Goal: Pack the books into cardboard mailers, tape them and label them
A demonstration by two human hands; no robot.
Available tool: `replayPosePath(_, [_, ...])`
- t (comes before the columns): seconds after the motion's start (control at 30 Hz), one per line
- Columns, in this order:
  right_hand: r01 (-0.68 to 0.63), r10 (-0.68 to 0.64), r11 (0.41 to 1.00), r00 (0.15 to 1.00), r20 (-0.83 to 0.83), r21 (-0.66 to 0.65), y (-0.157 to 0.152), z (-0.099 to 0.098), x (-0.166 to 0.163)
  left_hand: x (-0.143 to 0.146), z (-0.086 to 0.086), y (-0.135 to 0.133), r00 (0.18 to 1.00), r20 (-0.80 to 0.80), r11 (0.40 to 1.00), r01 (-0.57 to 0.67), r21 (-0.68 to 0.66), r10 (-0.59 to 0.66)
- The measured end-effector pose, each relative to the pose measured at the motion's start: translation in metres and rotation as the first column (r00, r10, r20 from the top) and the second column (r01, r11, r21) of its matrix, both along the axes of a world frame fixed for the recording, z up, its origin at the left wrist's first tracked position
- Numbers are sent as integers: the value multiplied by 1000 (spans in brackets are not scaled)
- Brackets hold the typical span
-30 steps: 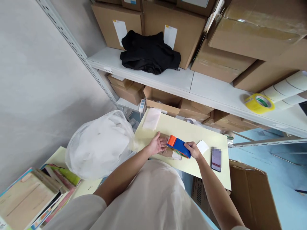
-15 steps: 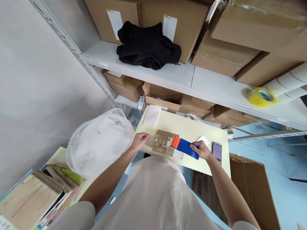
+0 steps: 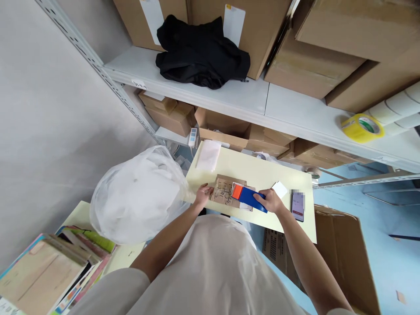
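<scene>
On the pale yellow table (image 3: 259, 168) lies a small cardboard box (image 3: 219, 199) with dark handwriting on its top. At its left edge is my left hand (image 3: 203, 193), with fingers bent against the side. My right hand (image 3: 271, 200) grips the blue end of what looks like a tape dispenser (image 3: 252, 199). Its orange front part rests on or just over the right half of the box, which it partly covers. A white label shows at the box's near right corner.
A phone (image 3: 298, 204) and white cards (image 3: 279, 189) lie right of my right hand. Folded white sheeting (image 3: 209, 155) is at the table's far left. A bulging white plastic bag (image 3: 138, 197) stands left. Beyond runs a shelf (image 3: 229, 103) with cartons, black clothing (image 3: 201, 54) and yellow tape (image 3: 362, 127).
My left hand has moved right, from beside the box to its left edge. My right hand and the tape dispenser have shifted slightly left. The whole view has tilted a little.
</scene>
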State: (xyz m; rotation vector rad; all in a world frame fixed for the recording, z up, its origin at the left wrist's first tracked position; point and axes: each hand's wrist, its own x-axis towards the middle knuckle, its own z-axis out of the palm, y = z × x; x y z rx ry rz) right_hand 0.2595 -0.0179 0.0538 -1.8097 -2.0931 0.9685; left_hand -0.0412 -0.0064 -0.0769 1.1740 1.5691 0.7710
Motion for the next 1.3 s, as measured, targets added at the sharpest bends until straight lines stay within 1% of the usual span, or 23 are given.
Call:
replayPosePath(0.1, [6,-7,1000,1000,-14,-26,-1,-1,1,12,-12,-1,1000,6,1000,-12,-9,12])
replayPosePath(0.17, [12,-13,999,1000,-21,-39,-1,-1,2,15,-17,-1,1000,18,999,20,-40,-19])
replayPosePath(0.23, [14,-15,999,1000,-22,-37,-2,-1,2,12,-19,0,997,24,996,73,-56,-71])
replayPosePath(0.3, [13,-14,999,1000,-29,-31,-2,-1,2,4,-13,2,995,17,993,101,-53,-100])
replayPosePath(0.33, [12,-13,999,999,-33,-31,-3,-1,2,-2,-7,4,993,5,992,118,-33,-118])
replayPosePath(0.4, [10,-11,999,999,-42,-35,-3,-1,4,-12,12,9,973,-66,971,227,79,-222])
replayPosePath(0.43, [8,-10,999,999,-46,-39,-3,-1,5,-14,23,13,922,-167,907,378,186,-350])
replayPosePath(0.47, [8,-10,999,999,-53,-43,-2,-1,6,-14,34,18,824,-305,786,555,271,-477])
replayPosePath(0.5, [9,-12,999,998,-60,-46,-2,-1,7,-12,44,23,699,-432,642,707,296,-570])
replayPosePath(0.53, [10,-14,999,998,-69,-51,-1,-1,8,-8,53,28,576,-532,511,812,284,-620])
replayPosePath(0.57, [12,-16,998,997,-77,-57,0,0,8,-2,59,33,480,-603,418,872,254,-637])
replayPosePath(0.6, [11,-17,998,996,-86,-64,1,0,8,4,63,38,413,-651,365,905,217,-637])
replayPosePath(0.63, [8,-15,997,995,-94,-73,2,1,8,10,66,42,371,-683,347,920,181,-629])
replayPosePath(0.77, [-23,13,993,996,-86,-117,7,5,6,22,65,47,301,-745,386,920,63,-595])
replayPosePath(0.83, [-47,38,988,997,-60,-147,8,8,11,22,65,46,262,-766,383,923,23,-587])
replayPosePath(0.9, [-60,55,982,998,-33,-180,7,10,27,20,67,44,235,-785,380,925,-1,-574])
replayPosePath(1.0, [-40,45,977,999,19,-209,1,10,68,14,70,45,217,-811,393,919,-17,-543])
replayPosePath(1.07, [-21,37,978,997,70,-209,-2,5,98,9,71,47,205,-825,401,916,-28,-527])
replayPosePath(1.13, [-16,40,977,993,111,-211,-3,-5,119,5,72,49,190,-833,404,914,-43,-520])
replayPosePath(1.2, [-30,59,976,990,127,-215,1,-18,127,4,75,50,174,-837,409,910,-64,-518])
replayPosePath(1.3, [-53,84,972,988,127,-231,8,-37,121,11,79,45,158,-852,444,891,-95,-500])
